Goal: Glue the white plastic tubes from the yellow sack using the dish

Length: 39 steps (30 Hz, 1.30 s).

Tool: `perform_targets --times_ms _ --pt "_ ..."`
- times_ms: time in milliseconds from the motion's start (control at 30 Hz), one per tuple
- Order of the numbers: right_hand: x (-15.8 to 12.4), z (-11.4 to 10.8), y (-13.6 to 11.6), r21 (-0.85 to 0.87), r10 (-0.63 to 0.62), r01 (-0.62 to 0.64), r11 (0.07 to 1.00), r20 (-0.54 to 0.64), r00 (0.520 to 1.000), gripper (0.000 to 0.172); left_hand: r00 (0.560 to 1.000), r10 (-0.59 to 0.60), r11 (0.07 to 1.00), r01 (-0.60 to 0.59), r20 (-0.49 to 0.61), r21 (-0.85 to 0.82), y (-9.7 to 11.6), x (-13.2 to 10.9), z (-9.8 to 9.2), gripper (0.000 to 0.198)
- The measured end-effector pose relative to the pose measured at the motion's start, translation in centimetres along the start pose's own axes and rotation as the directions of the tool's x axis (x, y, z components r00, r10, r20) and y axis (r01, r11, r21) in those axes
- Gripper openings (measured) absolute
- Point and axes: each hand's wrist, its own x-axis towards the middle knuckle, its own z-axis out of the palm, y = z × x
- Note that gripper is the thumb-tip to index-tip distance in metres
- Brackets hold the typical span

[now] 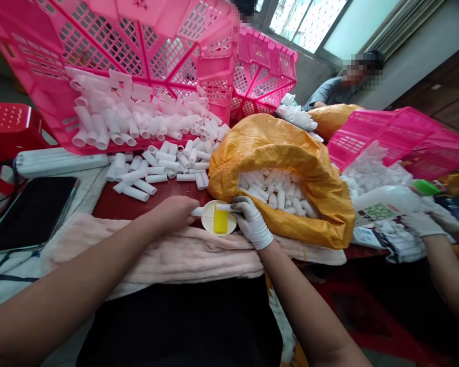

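My left hand (179, 212), bare, is closed on a short white plastic tube (197, 211) at the left rim of a small cream dish (207, 225). My right hand (250, 220) wears a white glove and is closed on another white tube (223, 207), which lies across the dish's far side. In the dish is a yellow sponge-like block (221, 223); its upper edge meets the right-hand tube. Whether that tube presses on the block I cannot tell. Just beyond my right hand, an orange woven sack (260, 137) gapes open with many white tubes (281, 196) inside.
A pink basket (137, 30) lies tipped, spilling white tubes (168, 163) onto the table. To the left are a phone (30, 211) and a power strip (65, 162). A pink towel (160, 255) lines the edge. At right are a bottle (386, 201) and a co-worker's gloved hands (424, 221).
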Motion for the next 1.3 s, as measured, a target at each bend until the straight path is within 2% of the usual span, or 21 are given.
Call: perform_targets --times_ms 100,200,267,367,433,500,600,667,733,833,900,933,967,1033,1100,1133,1233,1300 --pt "-0.1 -0.1 -0.1 -0.034 0.071 -0.072 0.997 -0.015 0.997 0.014 1.000 -0.017 1.000 0.018 -0.013 0.026 0.0 0.0 0.0 0.018" --pt "0.0 0.0 -0.1 -0.086 0.151 -0.148 0.985 0.033 0.988 0.018 1.000 -0.026 0.999 0.026 -0.004 0.040 0.2 -0.1 -0.1 0.017" --pt "0.2 -0.1 -0.1 -0.111 0.091 -0.085 0.990 0.048 0.995 0.015 1.000 -0.023 0.999 0.022 0.008 0.030 0.3 -0.1 -0.1 0.018" --pt "0.6 -0.3 -0.6 -0.111 -0.003 -0.001 0.994 -0.033 0.999 0.011 0.999 -0.039 0.999 0.039 0.011 0.022 0.1 -0.3 -0.2 0.020" --pt "0.9 -0.5 -1.2 -0.033 0.055 -0.060 0.998 -0.123 0.991 0.013 0.998 -0.054 0.998 0.055 -0.038 0.025 0.0 -0.4 -0.2 0.025" --pt "1.1 -0.5 -2.2 0.153 0.193 -0.171 0.973 -0.146 0.970 0.017 0.991 -0.043 0.998 0.047 -0.126 0.028 0.0 -0.4 -0.4 0.030" --pt "1.4 -0.2 -3.9 0.423 0.352 -0.308 0.853 -0.030 0.935 0.020 0.980 -0.011 0.999 0.017 -0.199 0.029 0.0 -0.5 -0.6 0.026" --pt "1.7 0.1 -5.1 0.461 0.385 -0.351 0.815 0.022 0.923 0.021 0.981 -0.017 1.000 0.020 -0.192 0.012 0.1 -0.6 -0.6 0.025" --pt "2.1 0.3 -6.2 0.413 0.358 -0.330 0.849 0.010 0.934 0.017 0.983 -0.020 1.000 0.020 -0.182 -0.002 0.2 -0.7 -0.5 0.026" --pt "3.0 0.1 -7.4 0.273 0.150 -0.149 0.950 0.018 0.989 0.011 0.986 0.000 1.000 0.001 -0.166 0.007 0.4 -0.8 -0.3 0.026" --pt "3.6 0.1 -7.8 0.208 0.011 -0.024 0.978 0.059 0.998 0.011 0.983 -0.008 0.999 0.016 -0.181 0.042 0.6 -0.9 -0.3 0.029" --pt "3.9 0.2 -7.8 0.184 0.000 -0.011 0.983 0.061 0.998 0.012 0.979 -0.020 0.997 0.034 -0.204 0.067 0.7 -1.0 -0.2 0.030" --pt "4.1 0.4 -7.8 0.160 0.040 -0.047 0.986 0.049 0.998 0.014 0.972 -0.030 0.994 0.053 -0.231 0.097 0.9 -1.0 -0.2 0.030" --pt "4.5 1.0 -7.8 0.101 0.210 -0.210 0.972 0.010 0.978 0.023 0.962 -0.038 0.985 0.081 -0.271 0.149 1.3 -1.1 -0.3 0.029" --pt "4.7 1.7 -7.9 0.028 0.347 -0.346 0.938 -0.010 0.938 0.035 0.964 -0.041 0.982 0.088 -0.264 0.167 1.9 -1.2 -0.6 0.030" --pt "4.7 1.9 -8.1 -0.002 0.366 -0.366 0.931 -0.013 0.930 0.039 0.969 -0.040 0.984 0.080 -0.244 0.158 2.2 -1.3 -0.9 0.031" --pt "4.0 1.8 -9.2 -0.040 0.273 -0.275 0.961 -0.040 0.961 0.037 0.990 -0.009 0.999 0.016 -0.142 0.044 3.2 -1.4 -1.9 0.034" --pt "3.2 1.2 -10.1 -0.057 0.183 -0.185 0.981 -0.035 0.982 0.033 0.998 0.055 0.991 -0.057 -0.020 -0.121 4.0 -1.6 -2.6 0.030"
